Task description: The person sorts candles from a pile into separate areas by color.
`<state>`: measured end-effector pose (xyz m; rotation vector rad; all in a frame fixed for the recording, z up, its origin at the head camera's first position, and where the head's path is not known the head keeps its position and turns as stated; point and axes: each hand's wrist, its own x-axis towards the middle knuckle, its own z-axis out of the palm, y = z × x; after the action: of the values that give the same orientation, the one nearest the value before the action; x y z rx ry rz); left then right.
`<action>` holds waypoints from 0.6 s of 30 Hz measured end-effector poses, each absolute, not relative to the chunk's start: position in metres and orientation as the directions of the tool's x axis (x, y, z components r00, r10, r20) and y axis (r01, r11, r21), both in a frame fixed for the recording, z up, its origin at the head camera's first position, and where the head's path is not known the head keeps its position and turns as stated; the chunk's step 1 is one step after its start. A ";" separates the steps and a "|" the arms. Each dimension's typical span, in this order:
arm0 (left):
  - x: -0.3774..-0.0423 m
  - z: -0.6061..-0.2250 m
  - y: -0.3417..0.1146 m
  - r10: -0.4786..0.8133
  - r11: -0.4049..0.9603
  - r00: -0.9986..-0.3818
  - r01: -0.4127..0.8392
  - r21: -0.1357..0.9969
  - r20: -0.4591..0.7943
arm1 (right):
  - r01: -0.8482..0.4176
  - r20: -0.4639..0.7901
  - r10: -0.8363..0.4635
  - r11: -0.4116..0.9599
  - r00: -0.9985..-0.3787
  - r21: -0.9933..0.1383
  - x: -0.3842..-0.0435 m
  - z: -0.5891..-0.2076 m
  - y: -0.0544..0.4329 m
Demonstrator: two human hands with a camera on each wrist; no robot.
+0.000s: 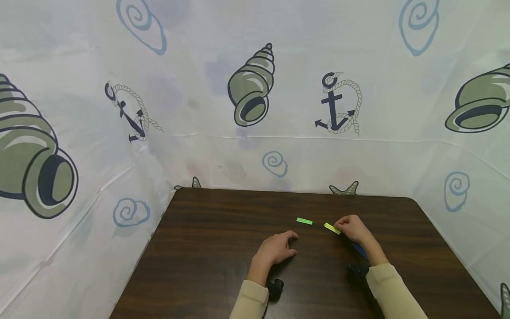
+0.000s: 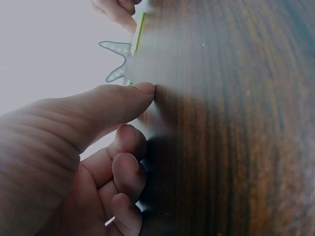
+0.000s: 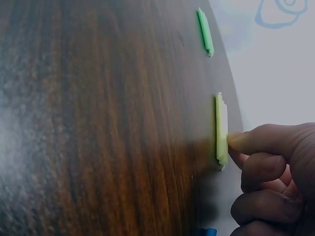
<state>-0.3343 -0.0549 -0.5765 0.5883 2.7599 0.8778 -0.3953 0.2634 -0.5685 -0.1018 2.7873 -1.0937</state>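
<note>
A yellow bag clip (image 1: 331, 228), a slim plastic stick, lies on the dark wooden table with my right hand (image 1: 353, 228) at its near right end. Thumb and forefinger pinch its side in the right wrist view, the other fingers curled under. To its left lies a green bag clip (image 1: 304, 221). Partly hidden beneath my right wrist is a blue bag clip (image 1: 360, 250); only its tip (image 3: 211, 232) shows in the right wrist view. My left hand (image 1: 276, 248) hovers low over the table, fingers loosely bent, holding nothing.
The brown table (image 1: 199, 248) ends at a white cloth backdrop (image 1: 215, 155) printed with shells and anchors. Dark wrist cameras (image 1: 275, 288) sit at both cuffs, close to the tabletop.
</note>
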 end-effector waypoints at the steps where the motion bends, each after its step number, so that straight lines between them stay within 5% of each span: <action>1: -0.334 -0.577 -0.055 0.424 0.746 -0.904 0.315 0.587 -0.054 | -0.009 -0.113 -0.117 0.733 -0.987 -0.680 -0.395 -0.568 0.264; 9: -0.334 -0.580 -0.054 0.424 0.738 -0.904 0.310 0.600 -0.054 | 0.023 -0.145 -0.110 0.714 -0.983 -0.700 -0.393 -0.569 0.267; 18: -0.346 -0.588 -0.090 0.455 0.614 -0.887 0.243 0.751 -0.084 | 0.064 -0.134 -0.066 0.622 -0.989 -0.780 -0.390 -0.570 0.269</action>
<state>-0.3457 -0.0901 -0.5884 0.5693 2.5738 1.1396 -0.3899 0.2690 -0.5700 -0.0010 2.6925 -1.3041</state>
